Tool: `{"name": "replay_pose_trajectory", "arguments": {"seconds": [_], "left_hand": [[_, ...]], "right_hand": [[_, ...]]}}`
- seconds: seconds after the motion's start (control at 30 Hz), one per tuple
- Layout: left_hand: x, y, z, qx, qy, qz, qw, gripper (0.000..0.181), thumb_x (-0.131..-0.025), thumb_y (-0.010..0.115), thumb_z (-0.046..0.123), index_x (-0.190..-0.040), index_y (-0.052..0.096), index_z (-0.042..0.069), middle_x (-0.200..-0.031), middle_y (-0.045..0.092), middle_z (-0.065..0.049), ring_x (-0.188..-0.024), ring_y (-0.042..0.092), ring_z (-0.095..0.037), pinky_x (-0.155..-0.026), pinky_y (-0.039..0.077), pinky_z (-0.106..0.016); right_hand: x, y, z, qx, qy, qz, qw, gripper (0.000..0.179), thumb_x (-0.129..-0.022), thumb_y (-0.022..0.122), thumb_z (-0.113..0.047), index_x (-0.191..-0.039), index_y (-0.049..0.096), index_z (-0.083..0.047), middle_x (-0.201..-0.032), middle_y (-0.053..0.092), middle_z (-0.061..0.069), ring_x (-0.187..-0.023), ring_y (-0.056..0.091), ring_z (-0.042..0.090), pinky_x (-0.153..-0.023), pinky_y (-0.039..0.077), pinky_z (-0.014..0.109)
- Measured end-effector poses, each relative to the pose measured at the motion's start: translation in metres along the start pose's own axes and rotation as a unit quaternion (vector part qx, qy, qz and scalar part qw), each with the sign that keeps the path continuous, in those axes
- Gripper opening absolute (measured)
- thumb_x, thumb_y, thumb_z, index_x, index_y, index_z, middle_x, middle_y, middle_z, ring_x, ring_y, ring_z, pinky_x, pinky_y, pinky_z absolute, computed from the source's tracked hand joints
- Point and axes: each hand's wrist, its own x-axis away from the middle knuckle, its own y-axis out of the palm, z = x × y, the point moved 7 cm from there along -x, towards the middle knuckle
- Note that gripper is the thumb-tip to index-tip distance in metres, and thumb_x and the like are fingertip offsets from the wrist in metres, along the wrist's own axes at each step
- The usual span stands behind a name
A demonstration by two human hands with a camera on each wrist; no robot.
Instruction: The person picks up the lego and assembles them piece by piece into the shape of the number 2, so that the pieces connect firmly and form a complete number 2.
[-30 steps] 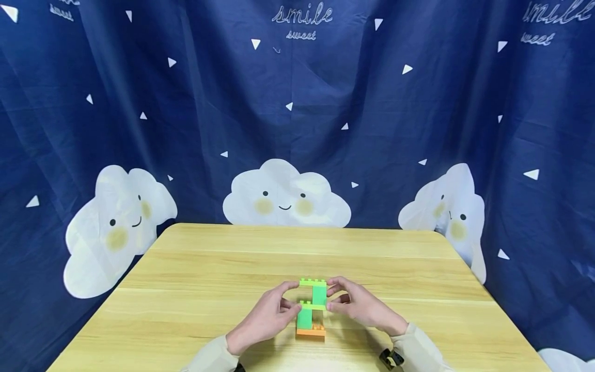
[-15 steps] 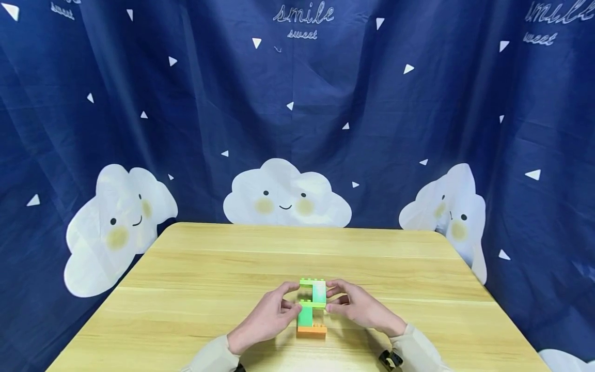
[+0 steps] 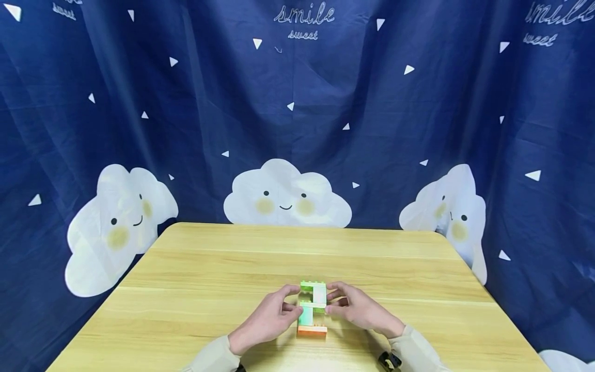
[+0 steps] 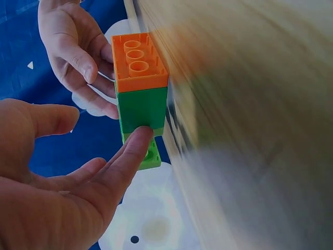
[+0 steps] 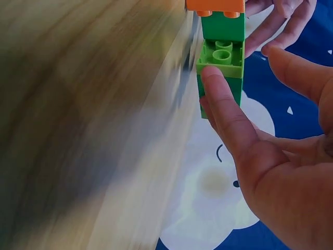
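Both hands hold a small stack of toy building bricks close over the table. Its base is an orange brick (image 3: 312, 331), whose hollow underside shows in the left wrist view. Above it comes a green block (image 3: 306, 315) on the left, then a lime plate (image 3: 313, 305), a second green block (image 3: 319, 294) on the right, and another lime plate (image 3: 313, 284) on top. From the left side, thumb and index finger of my left hand (image 3: 271, 315) touch the stack's edge. My right hand (image 3: 358, 309) touches the opposite side, a fingertip at the middle lime plate in the right wrist view.
The wooden table (image 3: 223, 268) spreads around and behind the bricks. A dark blue curtain (image 3: 316, 134) with white clouds hangs behind its far edge and at both sides. A black wrist strap (image 3: 389, 360) shows at the right sleeve.
The stack has tipped slightly, its top away from me: the orange studs show less and a lime plate's underside shows more. Its front faces look paler. Both hands stay nearly in place.
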Motion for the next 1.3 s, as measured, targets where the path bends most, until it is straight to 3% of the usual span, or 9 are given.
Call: {"name": "replay_pose_trajectory", "arguments": {"seconds": [0.37,0.93,1.3], "left_hand": [[0.0007,0.0012,0.0016,0.005,-0.002,0.003,1.0000,0.053,-0.102,0.063,0.019,-0.146,0.046,-0.004,-0.151,0.046,-0.029,-0.116,0.068,-0.033,-0.092,0.060,-0.043],[0.0010,0.0042,0.0007,0.001,0.001,0.000,1.0000,0.053,-0.101,0.065,0.019,-0.144,0.047,-0.005,-0.150,0.047,-0.030,-0.116,0.068,-0.034,-0.094,0.059,-0.040],[-0.0017,0.0026,0.0000,-0.017,-0.004,-0.003,0.9998,0.055,-0.102,0.063,0.023,-0.147,0.045,-0.004,-0.151,0.047,-0.028,-0.117,0.067,-0.033,-0.094,0.059,-0.041]], "right_hand": [[0.0006,0.0008,0.0019,0.009,0.004,0.002,0.9999,0.060,-0.099,0.070,-0.025,-0.146,0.045,0.003,-0.131,0.063,0.017,-0.115,0.064,0.031,-0.097,0.055,0.051],[0.0000,0.0034,0.0061,0.003,0.019,-0.007,0.9998,0.058,-0.100,0.068,-0.025,-0.145,0.045,0.004,-0.128,0.065,0.017,-0.108,0.067,0.026,-0.094,0.056,0.050],[0.0000,0.0023,0.0034,0.002,0.009,-0.006,0.9999,0.058,-0.101,0.066,-0.024,-0.145,0.044,0.006,-0.130,0.063,0.022,-0.111,0.066,0.032,-0.095,0.057,0.050]]}}
